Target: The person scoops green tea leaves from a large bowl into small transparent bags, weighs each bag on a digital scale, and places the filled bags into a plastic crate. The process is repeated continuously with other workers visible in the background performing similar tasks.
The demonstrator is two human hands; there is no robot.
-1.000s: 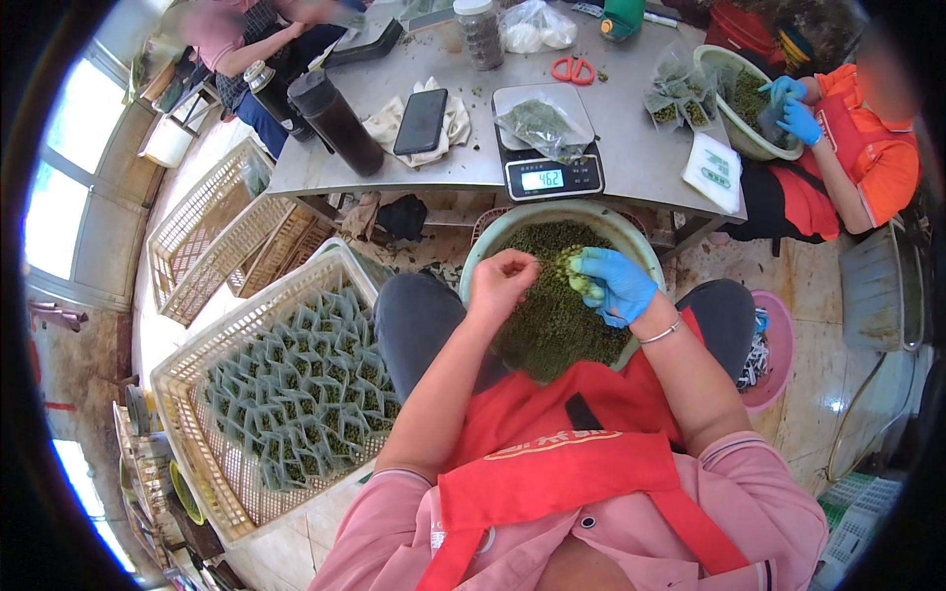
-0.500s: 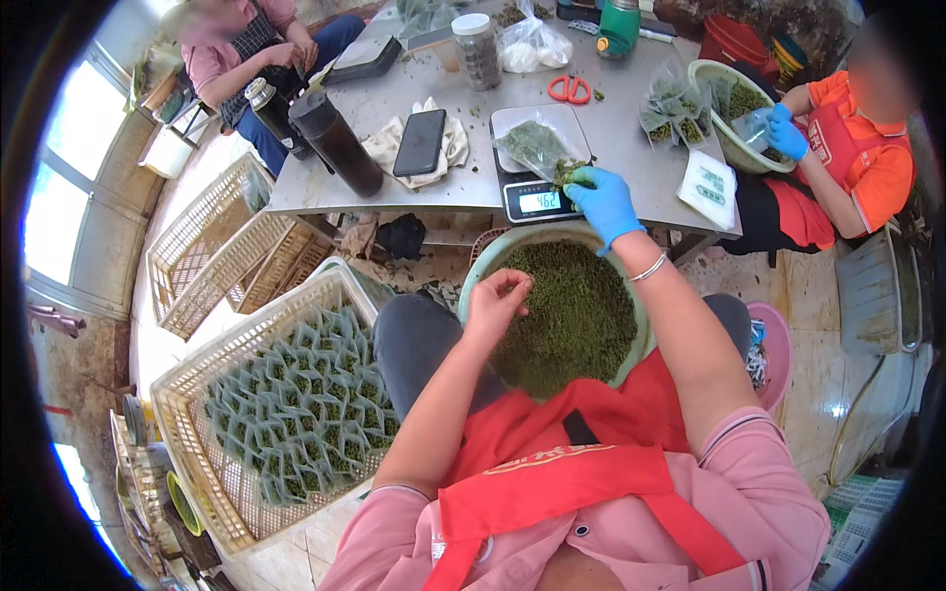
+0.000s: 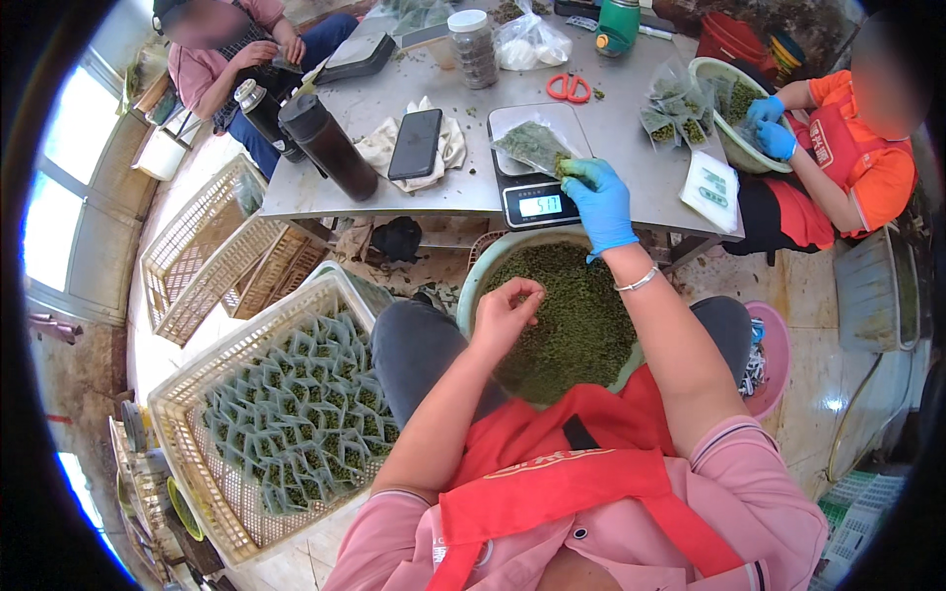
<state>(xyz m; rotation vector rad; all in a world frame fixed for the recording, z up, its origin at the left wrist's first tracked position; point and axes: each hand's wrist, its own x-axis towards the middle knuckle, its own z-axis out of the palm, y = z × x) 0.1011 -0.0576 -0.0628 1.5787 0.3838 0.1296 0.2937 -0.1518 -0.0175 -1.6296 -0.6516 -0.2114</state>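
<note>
My right hand (image 3: 597, 200), in a blue glove, is at the mouth of a clear plastic bag (image 3: 529, 145), its fingers closed around small green peppercorns. The bag lies on a digital scale (image 3: 540, 204) with a lit display, and green peppercorns show at its open end. Bare and curled with fingertips together, my left hand (image 3: 507, 313) hovers over a pale green basin (image 3: 471, 286) full of loose green peppercorns (image 3: 576, 315). Whatever the left fingertips may hold is hidden.
Left of my knees, a plastic crate (image 3: 187, 433) holds rows of filled bags (image 3: 296, 409). A phone (image 3: 416, 144) on a cloth, a dark flask (image 3: 330, 148), red scissors (image 3: 569, 89) and a jar (image 3: 475, 49) stand on the metal table (image 3: 443, 192). Co-workers sit at both far sides.
My right hand has shifted slightly at the bag's mouth and its fingers have turned downward. The scale's display reads differently. My left hand has moved slightly right over the basin.
</note>
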